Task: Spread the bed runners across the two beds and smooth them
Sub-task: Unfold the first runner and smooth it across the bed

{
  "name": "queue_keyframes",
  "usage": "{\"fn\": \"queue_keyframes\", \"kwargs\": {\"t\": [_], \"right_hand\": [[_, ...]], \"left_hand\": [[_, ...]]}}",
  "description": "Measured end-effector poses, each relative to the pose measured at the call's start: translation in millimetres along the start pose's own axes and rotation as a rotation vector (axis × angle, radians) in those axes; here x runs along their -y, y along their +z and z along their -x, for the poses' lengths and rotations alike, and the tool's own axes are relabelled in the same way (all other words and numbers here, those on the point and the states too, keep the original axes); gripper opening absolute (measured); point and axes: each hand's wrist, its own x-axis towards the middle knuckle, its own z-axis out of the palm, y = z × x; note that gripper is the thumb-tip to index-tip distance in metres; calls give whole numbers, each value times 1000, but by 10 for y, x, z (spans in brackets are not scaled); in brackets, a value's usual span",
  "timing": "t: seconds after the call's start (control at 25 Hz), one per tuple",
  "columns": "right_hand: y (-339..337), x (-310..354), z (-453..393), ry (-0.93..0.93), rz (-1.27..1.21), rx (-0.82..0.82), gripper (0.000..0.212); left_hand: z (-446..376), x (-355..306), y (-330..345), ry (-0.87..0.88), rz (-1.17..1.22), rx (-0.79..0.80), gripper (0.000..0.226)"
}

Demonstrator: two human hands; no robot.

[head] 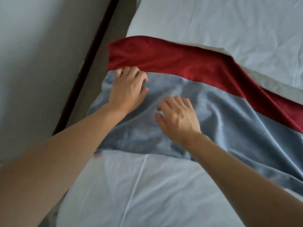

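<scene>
Both hands, left hand [129,89] and right hand [177,115], press flat-fingered on the grey-and-red bed runner [213,102]; its right end is cut off, beside the wall [32,63].

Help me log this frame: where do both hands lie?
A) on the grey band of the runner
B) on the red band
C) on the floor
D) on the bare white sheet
A: the left hand and right hand both rest on the grey band, just below the red band.
</scene>
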Motion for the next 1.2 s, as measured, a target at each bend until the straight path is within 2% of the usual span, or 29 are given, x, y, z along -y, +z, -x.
{"fn": "queue_keyframes", "kwargs": {"t": [0.12,0.24,0.36,0.44,0.52,0.76,0.96,1.08,1.2], "right_hand": [[64,656,351,-132,-94,70,23],[137,971,540,-217,-47,251,33],[248,1073,513,-192,15,212,18],[333,1113,473,-192,64,157,10],[402,1109,477,-215,105,155,11],[575,1313,180,-257,165,150,16],[818,1727,-398,-320,134,194,17],[963,1746,-509,-318,111,235,19],[953,1604,-650,-275,51,201,24]], "left_hand": [[848,88,-184,-3,41,55,11],[1537,142,-269,12,105,81,17],[1865,205,-337,81,124,115,27],[1916,257,-340,146,89,84,24],[1877,278,-281,177,49,44,12],[1804,571,-308,82,-55,5,15],[1800,1187,-483,-29,-35,75,7],[1791,1359,-365,-62,9,146,1],[1649,1342,-286,-32,123,178,16]]}}
